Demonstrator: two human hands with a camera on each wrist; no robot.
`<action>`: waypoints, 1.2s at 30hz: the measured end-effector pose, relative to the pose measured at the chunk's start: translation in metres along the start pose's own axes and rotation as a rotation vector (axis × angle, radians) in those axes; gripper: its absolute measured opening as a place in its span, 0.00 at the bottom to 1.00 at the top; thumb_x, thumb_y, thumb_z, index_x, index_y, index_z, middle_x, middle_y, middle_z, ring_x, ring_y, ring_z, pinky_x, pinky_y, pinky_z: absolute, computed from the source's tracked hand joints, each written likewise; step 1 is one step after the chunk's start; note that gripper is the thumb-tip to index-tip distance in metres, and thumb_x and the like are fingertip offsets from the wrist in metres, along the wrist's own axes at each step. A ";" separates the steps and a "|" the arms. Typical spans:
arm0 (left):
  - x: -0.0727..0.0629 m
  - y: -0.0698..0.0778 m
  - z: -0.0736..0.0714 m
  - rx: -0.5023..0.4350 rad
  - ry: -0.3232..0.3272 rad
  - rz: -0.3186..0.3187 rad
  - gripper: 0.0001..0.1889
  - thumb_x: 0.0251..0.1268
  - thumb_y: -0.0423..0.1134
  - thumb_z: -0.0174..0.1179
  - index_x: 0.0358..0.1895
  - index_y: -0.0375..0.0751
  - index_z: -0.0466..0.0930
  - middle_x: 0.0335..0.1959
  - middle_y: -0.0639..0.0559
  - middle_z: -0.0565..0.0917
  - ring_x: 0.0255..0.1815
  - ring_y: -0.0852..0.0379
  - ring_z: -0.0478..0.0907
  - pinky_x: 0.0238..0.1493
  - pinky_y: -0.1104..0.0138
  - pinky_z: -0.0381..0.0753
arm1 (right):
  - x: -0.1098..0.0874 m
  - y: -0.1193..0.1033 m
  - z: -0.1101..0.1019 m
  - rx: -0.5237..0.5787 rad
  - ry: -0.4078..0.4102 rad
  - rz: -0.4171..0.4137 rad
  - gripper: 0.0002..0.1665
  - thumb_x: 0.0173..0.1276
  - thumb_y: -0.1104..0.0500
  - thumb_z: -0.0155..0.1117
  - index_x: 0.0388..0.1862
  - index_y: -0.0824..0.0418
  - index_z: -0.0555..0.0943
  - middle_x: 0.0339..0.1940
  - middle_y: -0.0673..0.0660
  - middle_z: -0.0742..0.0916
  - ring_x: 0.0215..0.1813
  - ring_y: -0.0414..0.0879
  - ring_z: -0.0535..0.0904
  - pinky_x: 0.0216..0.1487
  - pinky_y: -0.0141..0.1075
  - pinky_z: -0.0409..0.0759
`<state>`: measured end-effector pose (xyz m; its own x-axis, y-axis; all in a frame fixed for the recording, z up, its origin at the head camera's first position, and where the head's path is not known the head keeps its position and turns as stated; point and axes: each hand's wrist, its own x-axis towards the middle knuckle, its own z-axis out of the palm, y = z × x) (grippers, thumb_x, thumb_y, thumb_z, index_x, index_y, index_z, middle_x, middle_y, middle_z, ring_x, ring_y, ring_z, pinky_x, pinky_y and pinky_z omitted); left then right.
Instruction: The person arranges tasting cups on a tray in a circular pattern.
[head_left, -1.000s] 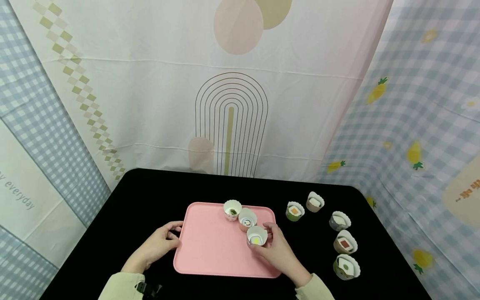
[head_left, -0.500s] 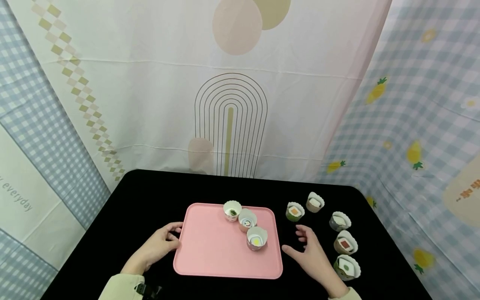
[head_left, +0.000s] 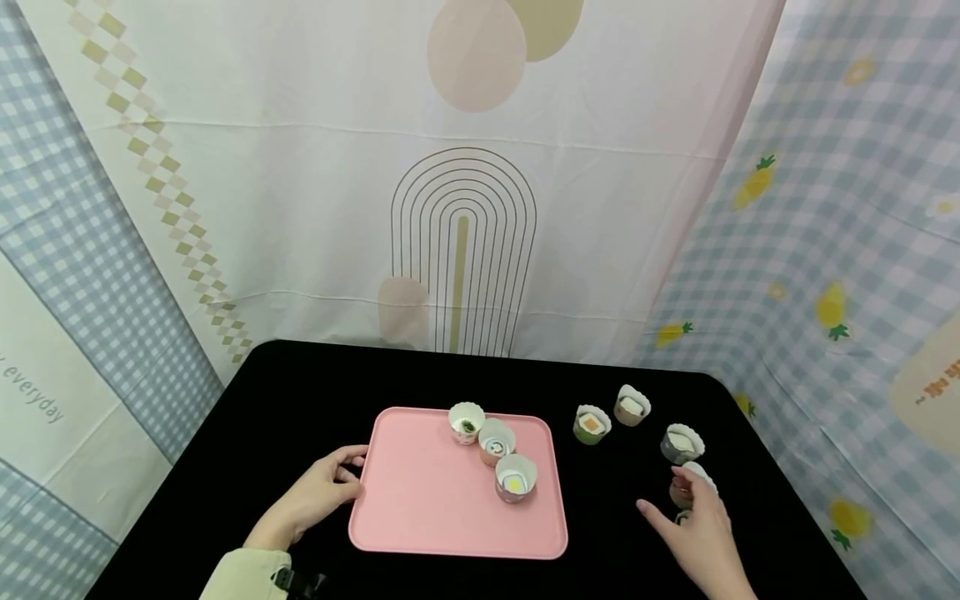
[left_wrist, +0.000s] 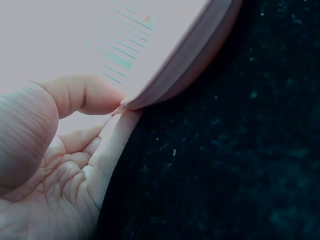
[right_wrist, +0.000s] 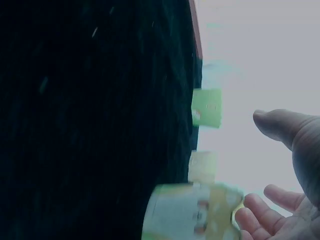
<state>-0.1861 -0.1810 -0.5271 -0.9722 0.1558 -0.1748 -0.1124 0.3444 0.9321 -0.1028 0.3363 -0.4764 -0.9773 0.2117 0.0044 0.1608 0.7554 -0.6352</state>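
From my end, the head view is mostly a pale curtain (head_left: pixel 300 208) behind the work, with a blue checked cloth (head_left: pixel 825 208) along the right. Below them I have a black table (head_left: pixel 315 383), and on it, near the middle, lies a pink tray (head_left: pixel 427 517), flat and rounded at the corners. My left hand (head_left: pixel 318 492) is at the tray's left edge; the left wrist view shows me thumb and fingers pinching the rim. My right hand (head_left: pixel 703 537) is off to the right, well apart from the tray, thumb spread wide from the fingers with nothing held between them. Those fingers are over a reddish cup (head_left: pixel 699 473) and a nearer cup (head_left: pixel 683 517), both partly hidden by the hand; I cannot tell whether they touch either one. Farther back on the table I see a grey cup (head_left: pixel 677 455), a tan cup (head_left: pixel 628 415) and a green cup (head_left: pixel 588 437), all apart from one another. On the tray's right half, three paper cups stand upright in a slanting line, close together. The farthest holds a dark green piece (head_left: pixel 468 426), the nearest a white piece with a yellow middle (head_left: pixel 514 484).
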 end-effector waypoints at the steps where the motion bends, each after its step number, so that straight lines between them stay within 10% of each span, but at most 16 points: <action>1: 0.000 0.000 0.000 0.001 0.001 0.000 0.33 0.50 0.26 0.61 0.66 0.39 0.70 0.54 0.45 0.74 0.39 0.53 0.76 0.36 0.62 0.78 | -0.001 0.003 -0.003 -0.011 0.012 0.020 0.55 0.60 0.34 0.64 0.71 0.68 0.57 0.61 0.70 0.70 0.60 0.63 0.67 0.58 0.60 0.60; 7: 0.000 0.000 0.000 0.009 0.009 -0.004 0.33 0.50 0.27 0.61 0.65 0.39 0.70 0.54 0.45 0.74 0.39 0.53 0.77 0.36 0.62 0.78 | -0.008 0.022 -0.015 -0.049 0.067 0.139 0.57 0.58 0.32 0.64 0.71 0.70 0.58 0.59 0.70 0.70 0.58 0.62 0.66 0.54 0.58 0.62; 19: 0.001 -0.001 0.000 0.015 0.013 -0.003 0.33 0.49 0.27 0.61 0.65 0.39 0.70 0.54 0.45 0.74 0.39 0.53 0.77 0.36 0.62 0.78 | -0.013 0.046 -0.011 0.110 -0.110 0.335 0.68 0.57 0.26 0.59 0.72 0.76 0.47 0.63 0.76 0.60 0.61 0.69 0.63 0.52 0.56 0.69; 36: 0.000 0.001 0.000 0.014 0.011 -0.009 0.34 0.48 0.27 0.62 0.65 0.39 0.71 0.53 0.45 0.74 0.39 0.53 0.77 0.36 0.62 0.78 | -0.013 0.061 -0.005 0.061 -0.130 0.315 0.60 0.48 0.27 0.68 0.60 0.73 0.63 0.51 0.72 0.75 0.44 0.57 0.77 0.40 0.48 0.74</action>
<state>-0.1861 -0.1804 -0.5266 -0.9735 0.1421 -0.1794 -0.1183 0.3587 0.9259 -0.0795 0.3828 -0.5118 -0.8909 0.3448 -0.2958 0.4530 0.6260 -0.6347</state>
